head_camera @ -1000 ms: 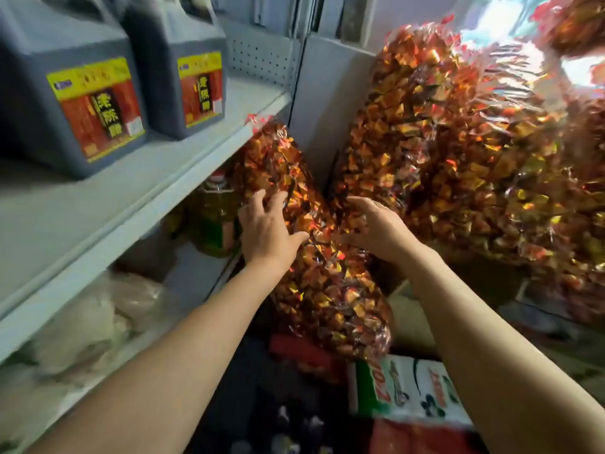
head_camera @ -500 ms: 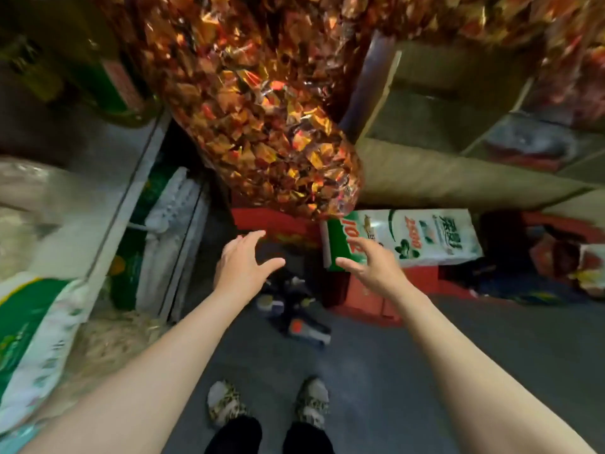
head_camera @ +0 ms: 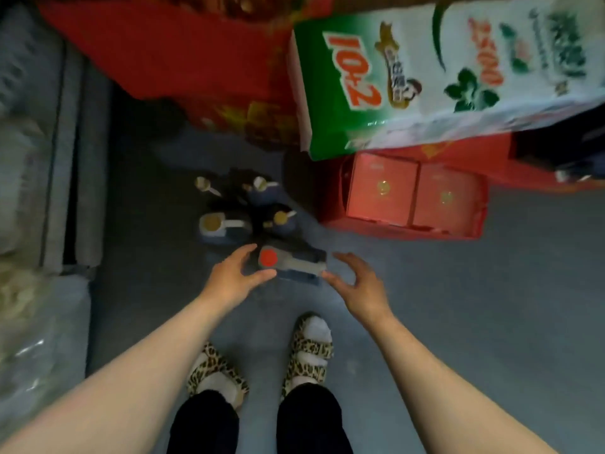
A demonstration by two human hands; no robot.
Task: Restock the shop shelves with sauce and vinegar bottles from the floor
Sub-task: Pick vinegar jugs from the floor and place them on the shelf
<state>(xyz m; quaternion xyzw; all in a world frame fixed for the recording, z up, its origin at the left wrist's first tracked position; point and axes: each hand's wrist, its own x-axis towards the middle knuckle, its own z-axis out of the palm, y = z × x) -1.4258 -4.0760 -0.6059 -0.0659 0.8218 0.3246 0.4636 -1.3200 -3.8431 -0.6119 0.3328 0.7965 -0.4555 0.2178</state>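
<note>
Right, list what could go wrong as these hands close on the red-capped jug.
1. Both the left hand and right hand are open beside the red-capped jug, neither under it, so a side grab might slip.
2. The gold-capped jugs stand close behind; a tilted lift may knock them.
3. The person's feet are directly below, so a dropped jug could land on them.

green-and-white sack [head_camera: 425, 70] cut off at top, bottle labels unreadable, blurred

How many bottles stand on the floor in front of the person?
5: the red-capped jug between both hands, and four gold-capped bottles beyond it. Others may be hidden in the dark.
</note>
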